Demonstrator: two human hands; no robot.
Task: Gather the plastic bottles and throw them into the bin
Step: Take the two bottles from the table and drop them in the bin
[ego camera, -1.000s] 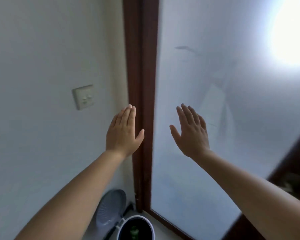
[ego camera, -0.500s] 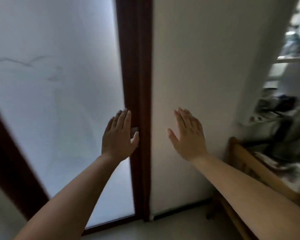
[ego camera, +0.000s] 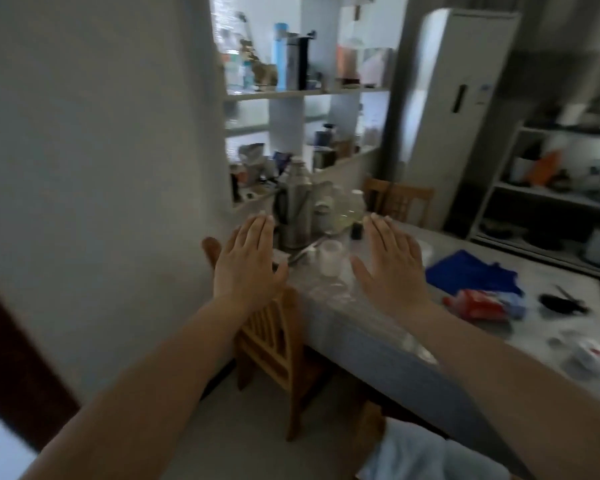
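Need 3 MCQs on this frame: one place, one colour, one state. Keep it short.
1. Where does the silver metal thermos flask stand?
A. on the floor
B. on the grey table, at its far wall-side end
C. on the wooden chair

2. What colour is the crumpled cloth on the table?
A. blue
B. yellow
C. white

3. What state are the left hand and right hand in?
A. both gripping bottles
B. one holds a cloth
C. both open and empty

Answers: 1 B, the flask sits on the tabletop by the wall; 2 A, the cloth is plainly blue; 3 C, fingers are extended with nothing held.
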